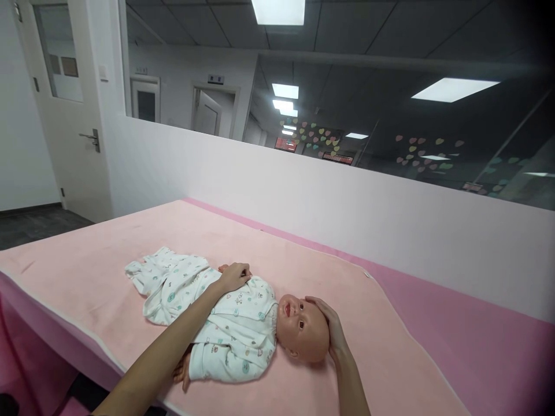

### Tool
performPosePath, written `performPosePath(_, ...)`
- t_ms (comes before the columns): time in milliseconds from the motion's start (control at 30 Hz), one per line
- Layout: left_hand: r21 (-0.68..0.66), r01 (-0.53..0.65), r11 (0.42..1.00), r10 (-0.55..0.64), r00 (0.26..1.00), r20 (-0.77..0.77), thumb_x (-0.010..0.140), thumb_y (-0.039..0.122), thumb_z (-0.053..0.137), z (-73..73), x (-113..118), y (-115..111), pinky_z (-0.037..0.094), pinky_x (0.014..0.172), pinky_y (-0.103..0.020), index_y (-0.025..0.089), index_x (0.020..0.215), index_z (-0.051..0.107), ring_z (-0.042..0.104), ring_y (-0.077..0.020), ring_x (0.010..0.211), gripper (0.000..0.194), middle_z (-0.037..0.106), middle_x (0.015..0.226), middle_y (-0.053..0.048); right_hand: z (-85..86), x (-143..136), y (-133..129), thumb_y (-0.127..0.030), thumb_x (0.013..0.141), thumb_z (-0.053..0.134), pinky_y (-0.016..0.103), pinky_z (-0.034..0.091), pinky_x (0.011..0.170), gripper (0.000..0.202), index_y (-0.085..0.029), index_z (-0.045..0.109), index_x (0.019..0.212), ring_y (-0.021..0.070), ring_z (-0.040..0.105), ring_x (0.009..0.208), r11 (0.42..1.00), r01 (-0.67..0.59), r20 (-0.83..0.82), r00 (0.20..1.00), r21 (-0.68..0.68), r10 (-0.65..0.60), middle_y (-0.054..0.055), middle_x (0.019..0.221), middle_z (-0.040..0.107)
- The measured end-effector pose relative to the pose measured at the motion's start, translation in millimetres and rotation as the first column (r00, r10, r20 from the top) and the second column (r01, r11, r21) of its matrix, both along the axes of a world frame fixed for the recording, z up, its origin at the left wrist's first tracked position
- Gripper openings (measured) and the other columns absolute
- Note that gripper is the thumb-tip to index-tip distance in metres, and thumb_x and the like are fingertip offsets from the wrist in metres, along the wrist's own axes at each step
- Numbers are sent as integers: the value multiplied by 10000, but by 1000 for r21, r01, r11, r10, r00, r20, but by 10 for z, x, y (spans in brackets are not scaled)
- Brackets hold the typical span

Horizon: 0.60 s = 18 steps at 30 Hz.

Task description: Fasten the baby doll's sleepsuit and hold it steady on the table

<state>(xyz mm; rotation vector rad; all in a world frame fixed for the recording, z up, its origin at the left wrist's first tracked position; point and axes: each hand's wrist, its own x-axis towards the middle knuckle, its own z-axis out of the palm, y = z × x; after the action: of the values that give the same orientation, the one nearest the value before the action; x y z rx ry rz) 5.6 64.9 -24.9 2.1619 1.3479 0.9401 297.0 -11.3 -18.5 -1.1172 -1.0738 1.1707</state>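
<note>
Two hands on one baby doll (243, 329). Clock set on the doll's middle, 12 directly away from the worker, as I see it standing by.

Position: doll lies face up on a pale pink cloth (368, 341) spread over the counter (459, 341). Head (303, 338) at 3 o'clock, trouser ends of the printed white suit (234, 361) at 10. Near doll hand (182, 372) pokes from its cuff at 7 to 8, palm side unclear.

Left hand (234, 277): at 12, its forearm crossing over the doll's front. Fingers curled beside the far sleeve; some of the doll's far hand shows next to them. Whether they grip it or merely rest there I cannot tell; the tips are hidden.

Right hand (333, 323): at 3, just past the crown. Fingers spread flat along the scalp, unclenched, no pinch visible.

Reasoning (mine): a round, smooth head probably rolls readily, so a cupped hand suits it better than a grip. Lengthwise placement puts both head and sleeve within reach. Cloth likely there for a soft, less slippery bed.

Surroundings: white wall (303, 190) at 1, closed door (65, 115) at 10 to 11.
</note>
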Motion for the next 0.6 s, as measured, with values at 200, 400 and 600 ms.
performPosePath(200, -4, 24, 1000, -24, 999, 28, 760, 266, 501, 28, -5, -24, 422, 686, -231, 216, 849, 589, 611, -146, 800, 134, 685, 833, 6, -32, 33, 33, -397, 619, 679, 351, 396, 962, 383, -212, 641, 953, 241, 530, 1087, 999, 40, -125, 991, 8, -38, 45, 1058, 643)
performPosePath(400, -1, 23, 1000, -23, 998, 51, 763, 275, 476, 10, -1, -17, 422, 682, -228, 206, 821, 585, 600, -137, 764, 141, 670, 794, 13, -4, 21, 12, -414, 625, 671, 343, 407, 950, 402, -203, 636, 966, 239, 531, 1087, 999, 25, -106, 994, -22, -27, 52, 1058, 644)
performPosePath(600, -13, 11, 1000, -10, 998, 63, 751, 269, 472, 5, 11, -13, 429, 693, -239, 199, 817, 595, 595, -140, 745, 156, 667, 785, 10, 8, 18, -6, -464, 640, 644, 360, 452, 865, 416, -187, 651, 950, 262, 576, 1003, 999, -32, -8, 999, -30, 32, 59, 1033, 653)
